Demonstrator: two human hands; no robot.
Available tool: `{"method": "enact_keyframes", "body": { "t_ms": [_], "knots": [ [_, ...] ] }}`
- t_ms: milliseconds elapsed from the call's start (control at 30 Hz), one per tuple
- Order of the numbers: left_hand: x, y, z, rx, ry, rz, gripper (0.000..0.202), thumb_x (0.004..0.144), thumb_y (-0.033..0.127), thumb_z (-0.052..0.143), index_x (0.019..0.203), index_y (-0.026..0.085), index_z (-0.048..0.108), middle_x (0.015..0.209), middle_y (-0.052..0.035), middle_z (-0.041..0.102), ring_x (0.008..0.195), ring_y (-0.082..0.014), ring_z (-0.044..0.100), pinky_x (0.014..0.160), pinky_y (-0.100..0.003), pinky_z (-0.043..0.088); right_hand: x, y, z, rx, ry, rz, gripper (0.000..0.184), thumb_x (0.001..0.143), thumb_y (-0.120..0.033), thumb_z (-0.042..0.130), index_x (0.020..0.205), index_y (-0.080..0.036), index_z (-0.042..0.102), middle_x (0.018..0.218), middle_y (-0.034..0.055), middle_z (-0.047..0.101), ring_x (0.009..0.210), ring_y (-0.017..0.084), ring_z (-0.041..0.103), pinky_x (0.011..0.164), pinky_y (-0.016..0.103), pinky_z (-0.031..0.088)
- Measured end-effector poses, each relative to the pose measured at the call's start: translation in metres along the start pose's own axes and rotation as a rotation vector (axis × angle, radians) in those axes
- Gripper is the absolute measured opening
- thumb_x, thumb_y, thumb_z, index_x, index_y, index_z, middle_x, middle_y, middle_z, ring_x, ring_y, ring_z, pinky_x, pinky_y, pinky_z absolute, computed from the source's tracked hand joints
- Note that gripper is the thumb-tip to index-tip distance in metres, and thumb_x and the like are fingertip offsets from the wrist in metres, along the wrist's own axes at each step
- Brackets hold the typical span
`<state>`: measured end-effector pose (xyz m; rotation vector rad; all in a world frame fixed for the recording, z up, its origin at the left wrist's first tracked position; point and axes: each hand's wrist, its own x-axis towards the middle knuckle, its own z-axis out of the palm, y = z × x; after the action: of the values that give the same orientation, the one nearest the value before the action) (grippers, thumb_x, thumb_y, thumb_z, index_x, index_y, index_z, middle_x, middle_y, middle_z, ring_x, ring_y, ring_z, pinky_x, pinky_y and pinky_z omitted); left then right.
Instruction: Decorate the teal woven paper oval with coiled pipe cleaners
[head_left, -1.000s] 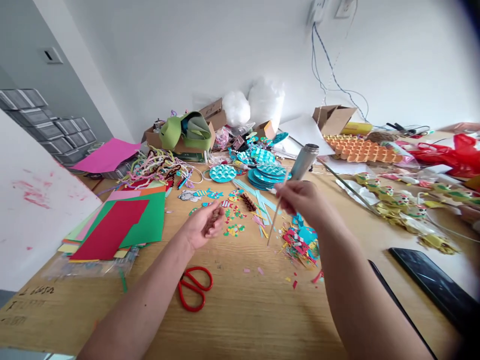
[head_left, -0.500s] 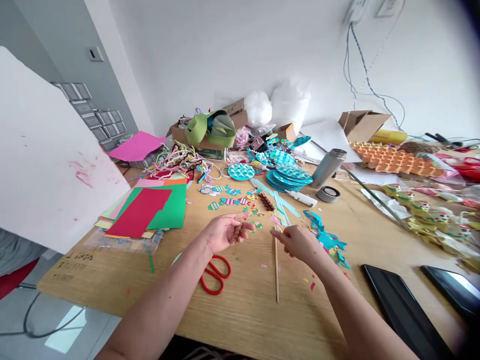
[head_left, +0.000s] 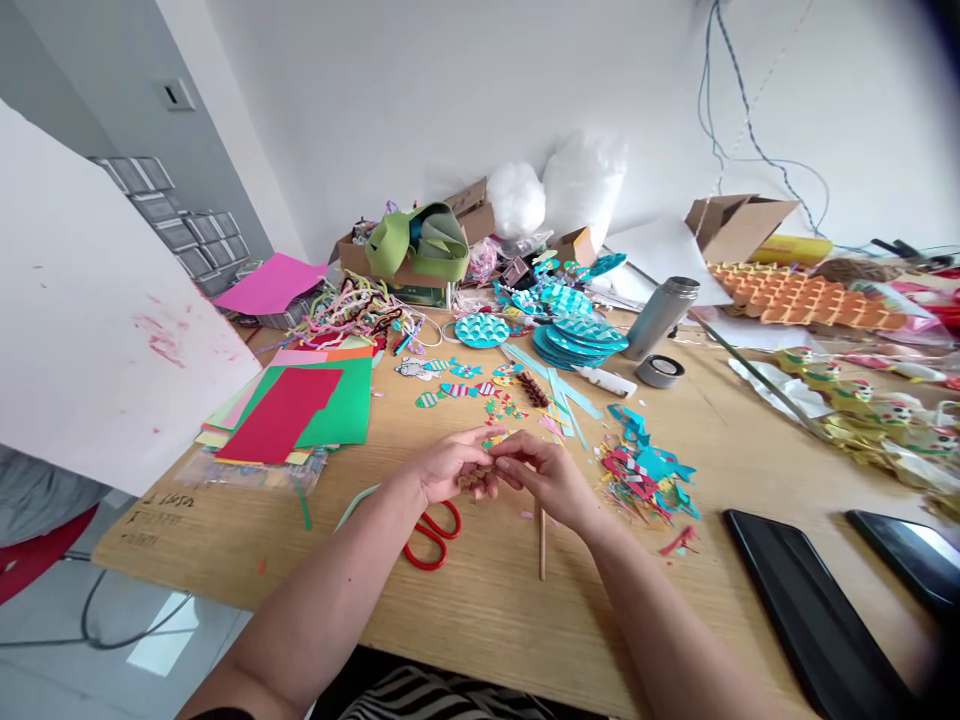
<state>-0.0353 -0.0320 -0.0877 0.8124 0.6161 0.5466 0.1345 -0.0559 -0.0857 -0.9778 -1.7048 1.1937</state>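
Note:
My left hand (head_left: pixel 457 466), fingers curled, holds a brown coiled pipe cleaner (head_left: pixel 478 474), mostly hidden behind the fingers. Thumb and forefinger pinched, my right hand (head_left: pixel 546 478) meets it at the same spot, on the coil. Under the right hand a thin wooden stick (head_left: pixel 542 552) lies on the table, its upper part covered. Red-handled scissors (head_left: pixel 429 540) rest beside my left wrist. A darker brown coil (head_left: pixel 534 390) lies beyond the hands, near striped paper fish (head_left: pixel 459 391) and small coloured scraps (head_left: pixel 504 408).
Blue cut-outs and scraps (head_left: pixel 652 465) lie right of my hands, with a black phone (head_left: pixel 802 600) nearer. Behind stand blue painted plates (head_left: pixel 577 345), a glue tube (head_left: pixel 606 381) and a grey thermos (head_left: pixel 664 318). Coloured paper (head_left: pixel 285 412) is stacked at the left.
My right hand has moved left from beside the stick to meet my left hand at the brown coil. Paper scraps beside the blue cut-outs, hidden before by that hand, now show.

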Motion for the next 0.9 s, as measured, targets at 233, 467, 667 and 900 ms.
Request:
{"method": "enact_keyframes", "body": {
  "t_ms": [233, 467, 667, 900],
  "knots": [
    [0.001, 0.003, 0.0, -0.019, 0.074, 0.085, 0.049, 0.085, 0.03, 0.051, 0.13, 0.016, 0.04, 0.095, -0.016, 0.068, 0.07, -0.0238, 0.069, 0.054, -0.029, 0.051, 0.002, 0.009, -0.009, -0.092, 0.261, 0.023, 0.022, 0.08, -0.038, 0.059, 0.087, -0.018, 0.066, 0.076, 0.0055, 0.063, 0.069, 0.018, 0.059, 0.063, 0.031, 0.048],
    [0.002, 0.007, -0.004, 0.255, 0.384, 0.355, 0.039, 0.073, 0.039, 0.068, 0.1, 0.011, 0.065, 0.084, -0.0099, 0.068, 0.064, -0.0157, 0.065, 0.057, -0.026, 0.051, 0.001, 0.012, -0.02, -0.298, 0.419, -0.046, 0.019, 0.084, -0.031, 0.055, 0.09, -0.019, 0.068, 0.08, 0.0058, 0.063, 0.068, 0.017, 0.057, 0.062, 0.03, 0.044],
    [0.002, 0.004, -0.006, 0.355, 0.372, 0.372, 0.041, 0.063, 0.034, 0.076, 0.096, 0.011, 0.07, 0.075, -0.0067, 0.07, 0.063, -0.0145, 0.064, 0.065, -0.028, 0.052, 0.001, 0.012, -0.017, -0.334, 0.405, -0.058, 0.02, 0.085, -0.031, 0.053, 0.088, -0.018, 0.068, 0.079, 0.0058, 0.061, 0.068, 0.017, 0.056, 0.061, 0.03, 0.044],
    [0.003, 0.003, -0.007, 0.323, 0.342, 0.37, 0.031, 0.063, 0.031, 0.077, 0.086, 0.01, 0.071, 0.067, -0.0045, 0.068, 0.06, -0.0125, 0.062, 0.062, -0.026, 0.051, 0.002, 0.013, -0.019, -0.028, 0.291, 0.088, 0.032, 0.079, -0.045, 0.058, 0.088, -0.017, 0.067, 0.075, 0.0067, 0.064, 0.066, 0.019, 0.06, 0.061, 0.033, 0.049]
  ]
}}
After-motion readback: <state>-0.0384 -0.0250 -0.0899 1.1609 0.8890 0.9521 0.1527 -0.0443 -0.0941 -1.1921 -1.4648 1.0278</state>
